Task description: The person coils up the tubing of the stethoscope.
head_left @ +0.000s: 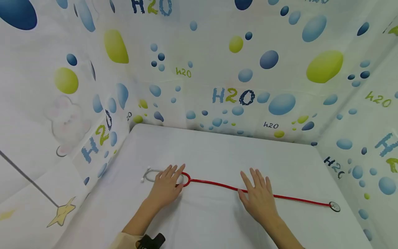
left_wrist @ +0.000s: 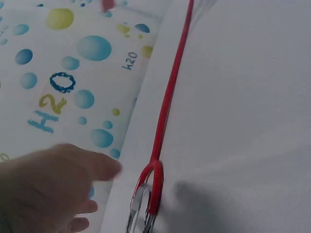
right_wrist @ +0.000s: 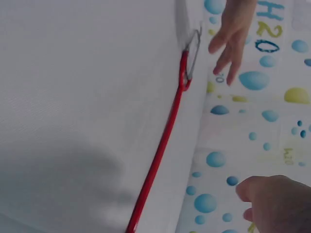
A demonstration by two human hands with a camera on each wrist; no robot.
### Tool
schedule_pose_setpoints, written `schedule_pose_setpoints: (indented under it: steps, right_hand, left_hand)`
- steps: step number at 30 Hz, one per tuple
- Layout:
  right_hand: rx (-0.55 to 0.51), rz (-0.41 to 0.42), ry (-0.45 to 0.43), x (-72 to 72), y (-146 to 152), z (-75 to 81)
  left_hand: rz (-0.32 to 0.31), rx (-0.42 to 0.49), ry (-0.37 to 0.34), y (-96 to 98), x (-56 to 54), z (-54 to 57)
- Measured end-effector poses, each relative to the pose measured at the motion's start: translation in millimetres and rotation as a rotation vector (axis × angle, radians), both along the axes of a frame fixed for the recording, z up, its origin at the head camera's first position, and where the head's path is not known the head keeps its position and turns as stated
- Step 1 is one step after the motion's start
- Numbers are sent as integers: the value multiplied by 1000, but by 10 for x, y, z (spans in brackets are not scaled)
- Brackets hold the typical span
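Observation:
A stethoscope with a red tube (head_left: 214,183) lies stretched out across the white table. Its metal ear tubes (head_left: 149,175) point left, and its round chest piece (head_left: 334,206) is at the far right. Over the ear tubes, in the head view, is my left hand (head_left: 166,185), fingers extended, hiding part of the metal. My right hand (head_left: 259,199) has its fingers spread above the middle of the tube and covers a stretch of it. In the wrist views both hands appear raised off the tube, holding nothing. The left wrist view shows the red fork (left_wrist: 156,187) where the tube splits.
The white table (head_left: 217,148) is bordered by curtains (head_left: 199,69) printed with bubbles and "H2O" lettering at the back and sides. A black device (head_left: 151,241) is strapped at the left wrist. On the left hangs a curtain with a printed star (head_left: 62,212).

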State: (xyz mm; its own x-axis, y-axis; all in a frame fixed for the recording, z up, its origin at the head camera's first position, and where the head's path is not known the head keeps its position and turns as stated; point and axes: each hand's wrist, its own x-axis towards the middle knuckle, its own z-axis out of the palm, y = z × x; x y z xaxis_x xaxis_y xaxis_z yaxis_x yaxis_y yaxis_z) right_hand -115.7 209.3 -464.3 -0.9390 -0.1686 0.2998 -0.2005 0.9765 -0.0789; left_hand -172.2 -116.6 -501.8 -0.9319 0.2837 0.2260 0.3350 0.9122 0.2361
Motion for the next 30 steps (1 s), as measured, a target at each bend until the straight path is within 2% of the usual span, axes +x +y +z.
schedule_pose_setpoints:
  steps: [4,8,11,17,24,27,30]
  right_hand:
    - [38,-7,-41,2,123,-193]
    - [45,5,-50,-18,223,-372]
    - [36,19,-67,-41,282,-471]
    - [4,25,-178,-60,346,-568]
    - [5,3,-303,-72,332,-627]
    - [11,2,-324,-75,313,-650]
    - [10,-2,-311,-94,296,-651]
  left_hand:
    - [-15,-86,-113,-269,-100,-11]
    - [-3,-144,-116,-494,-237,-58]
    - [-17,-167,-125,-597,-322,-103]
    - [-69,-186,-163,-564,-393,-173]
    - [-82,-269,-63,-444,-429,-208]
    - [-71,-244,-52,-436,-434,-204]
    - [-65,-181,-57,-431,-443,-185]
